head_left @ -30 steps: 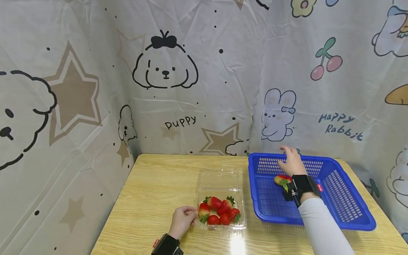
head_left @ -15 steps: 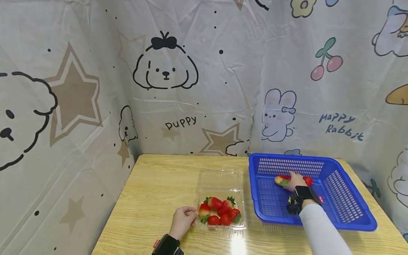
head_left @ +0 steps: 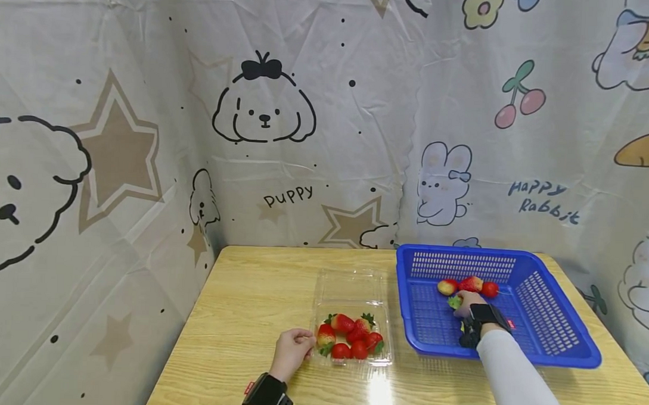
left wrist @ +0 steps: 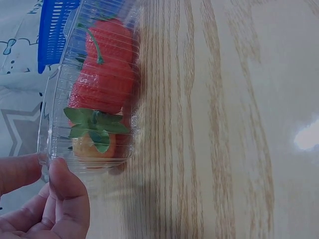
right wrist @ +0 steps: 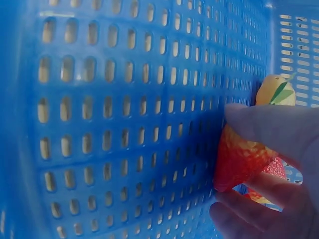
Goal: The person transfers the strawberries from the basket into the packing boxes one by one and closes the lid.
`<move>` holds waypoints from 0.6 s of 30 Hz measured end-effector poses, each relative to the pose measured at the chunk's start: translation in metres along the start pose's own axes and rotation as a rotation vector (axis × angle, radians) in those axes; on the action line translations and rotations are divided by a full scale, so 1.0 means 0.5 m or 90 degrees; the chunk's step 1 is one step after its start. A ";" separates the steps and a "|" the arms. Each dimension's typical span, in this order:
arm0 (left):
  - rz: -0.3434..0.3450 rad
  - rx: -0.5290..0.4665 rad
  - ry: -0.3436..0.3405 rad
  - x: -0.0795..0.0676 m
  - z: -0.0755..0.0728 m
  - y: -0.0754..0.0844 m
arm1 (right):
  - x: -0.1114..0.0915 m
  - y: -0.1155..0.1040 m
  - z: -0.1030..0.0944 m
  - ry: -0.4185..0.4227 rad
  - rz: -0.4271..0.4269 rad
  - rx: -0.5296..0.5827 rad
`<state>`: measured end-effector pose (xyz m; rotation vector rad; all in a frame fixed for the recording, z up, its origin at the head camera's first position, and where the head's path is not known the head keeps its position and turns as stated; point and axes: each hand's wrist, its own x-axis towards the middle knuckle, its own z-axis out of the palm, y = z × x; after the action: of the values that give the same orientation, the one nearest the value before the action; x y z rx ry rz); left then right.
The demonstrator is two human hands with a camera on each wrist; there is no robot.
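My left hand pinches the rim of a clear clamshell box between thumb and forefinger. Several red strawberries with green leaves lie inside that box, whose lid stands folded back. Down in the blue plastic basket, my right hand grips a strawberry with thumb and fingers around it. In the head view only the leaves of this strawberry show. Just behind the hand, three more strawberries lie in a row on the basket floor.
The wooden table carries the box at the middle and the basket at the right. A printed curtain hangs along the back and left of the table. The basket's raised, slotted walls surround my right hand.
My right hand has come down from the basket's back wall, then drawn nearer, taking hold of a strawberry and uncovering those behind. The left hand stays at the box.
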<state>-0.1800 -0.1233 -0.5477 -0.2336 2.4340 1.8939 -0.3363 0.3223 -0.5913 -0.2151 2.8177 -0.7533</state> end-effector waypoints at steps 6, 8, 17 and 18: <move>-0.009 0.003 -0.004 0.003 0.001 0.000 | -0.099 -0.145 -0.060 -0.005 0.042 -0.010; -0.009 0.006 -0.004 0.004 0.002 0.000 | -0.126 -0.176 -0.074 -0.014 0.074 0.035; -0.004 0.002 -0.006 0.002 0.000 0.000 | -0.104 -0.164 -0.099 -0.038 0.100 0.042; -0.005 0.002 -0.006 0.002 0.000 0.000 | -0.098 -0.163 -0.104 -0.039 0.103 0.040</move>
<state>-0.1811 -0.1234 -0.5479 -0.2329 2.4268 1.8840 -0.2945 0.2865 -0.4978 -0.0003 2.7093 -0.7825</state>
